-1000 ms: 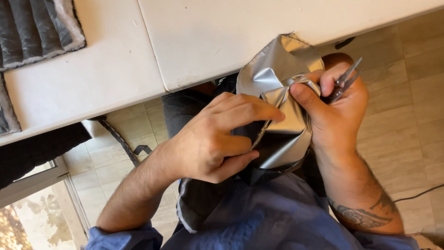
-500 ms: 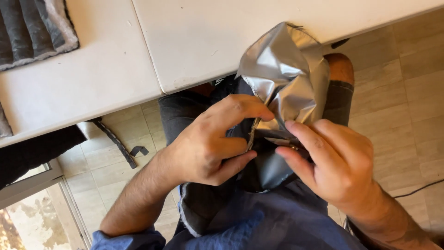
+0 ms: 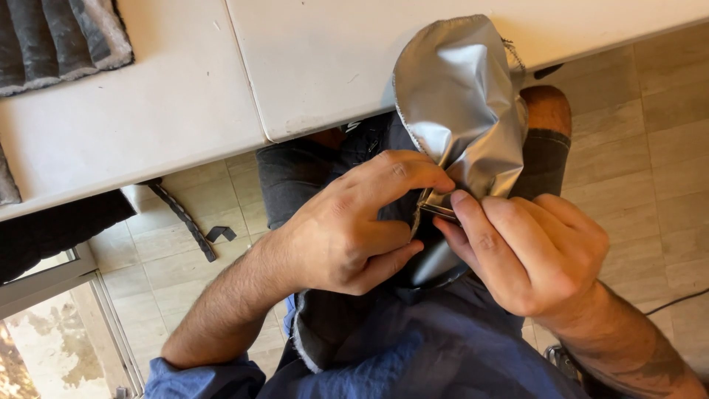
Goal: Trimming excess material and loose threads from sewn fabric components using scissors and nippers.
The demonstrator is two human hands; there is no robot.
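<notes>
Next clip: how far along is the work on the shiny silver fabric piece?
Done: the shiny silver fabric piece shows a stitched edge. In hand: left hand and right hand pinch a small metal rectangular ring at its lower fold. Left: whether the ring is secured cannot be told; the grey quilted padding lies untouched on the white table.

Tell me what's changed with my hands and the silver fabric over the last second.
The right hand dropped the grip that showed a thin metal tool between its fingers, came down and now pinches the fold of the silver fabric beside the left hand. The fabric has opened taller against the white table. The left hand kept its pinch on the same fold.
</notes>
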